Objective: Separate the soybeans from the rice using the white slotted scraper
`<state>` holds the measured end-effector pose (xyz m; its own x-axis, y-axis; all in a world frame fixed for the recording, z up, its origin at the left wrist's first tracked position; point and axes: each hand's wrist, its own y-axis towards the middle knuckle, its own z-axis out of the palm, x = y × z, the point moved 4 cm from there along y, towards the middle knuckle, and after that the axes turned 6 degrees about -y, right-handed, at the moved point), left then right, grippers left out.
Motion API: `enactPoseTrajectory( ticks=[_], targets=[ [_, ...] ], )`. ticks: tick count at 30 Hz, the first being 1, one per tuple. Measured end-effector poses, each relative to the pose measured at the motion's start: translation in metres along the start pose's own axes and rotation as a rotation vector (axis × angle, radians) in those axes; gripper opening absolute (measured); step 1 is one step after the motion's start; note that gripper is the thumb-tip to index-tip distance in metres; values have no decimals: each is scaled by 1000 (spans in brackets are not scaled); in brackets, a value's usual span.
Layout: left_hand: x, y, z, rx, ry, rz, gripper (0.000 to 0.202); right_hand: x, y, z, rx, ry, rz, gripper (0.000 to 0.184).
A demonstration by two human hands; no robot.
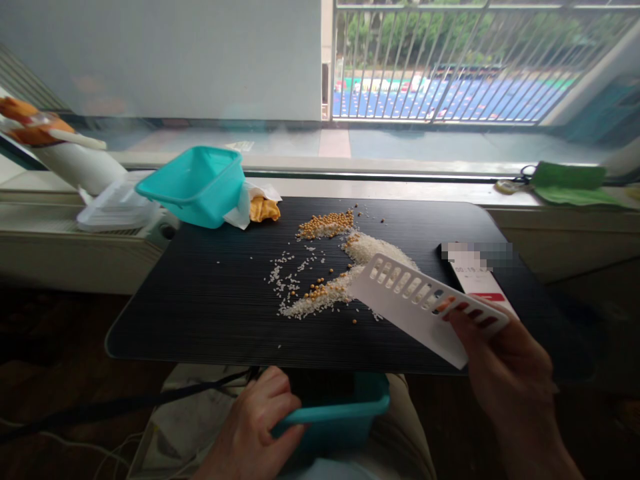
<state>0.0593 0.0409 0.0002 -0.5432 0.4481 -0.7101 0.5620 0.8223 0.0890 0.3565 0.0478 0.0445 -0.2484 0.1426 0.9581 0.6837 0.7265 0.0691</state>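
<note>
My right hand [505,363] grips a white slotted plastic plate [420,303] by its near end. The plate's far edge rests against a pile of white rice [325,299] mixed with yellow beans on the black tabletop [200,300]. More rice [373,250] and a heap of yellow beans [325,225] lie farther back. My left hand [260,420] is closed on the rim of a teal tub [345,417] held below the table's near edge, over my lap.
A second teal tub [195,183] sits tilted at the back left beside a clear plastic lid [115,210] and an orange snack on white paper [264,208]. A phone [475,277] lies right of the plate. A green cloth and keys [565,181] rest on the sill.
</note>
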Motion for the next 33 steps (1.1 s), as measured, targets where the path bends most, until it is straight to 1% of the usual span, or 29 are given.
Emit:
enactPoseTrajectory(
  ticks=[5,10,12,14,16,18,19,21,24,27,30,33],
  targets=[
    [0,1,-1,8,-3,10,19,-2,-4,-10,11,-8,21,21],
    [-1,0,-1,2,-18,3,21,-17,-9,-34,-4,-10,110,26],
    [-2,1,-1,-8,-21,15,21,-20,-14,-42,10,-16,136,28],
    [-3,1,-1,-11,-26,23,22,-17,-21,-46,44,-33,104,26],
    [-4,2,-1,-3,-31,25,23,-9,-26,-43,110,-50,19,22],
    [-5,2,-1,9,-32,21,24,0,-27,-34,178,-46,-67,19],
    [-5,2,-2,11,-30,19,25,4,-25,-30,185,-37,-102,18],
    [-4,1,-2,10,-29,17,24,7,-18,-20,137,-33,-140,18],
    [-3,1,-2,3,-34,10,22,6,-7,-7,60,-62,-140,20],
    [-2,1,-1,-5,-36,12,20,5,-3,1,79,-55,-142,21],
    [-2,1,-1,-7,-29,22,20,6,-4,1,119,-22,-134,19],
    [-3,2,-1,9,-18,20,20,9,-6,-3,114,9,-129,14]
  ],
)
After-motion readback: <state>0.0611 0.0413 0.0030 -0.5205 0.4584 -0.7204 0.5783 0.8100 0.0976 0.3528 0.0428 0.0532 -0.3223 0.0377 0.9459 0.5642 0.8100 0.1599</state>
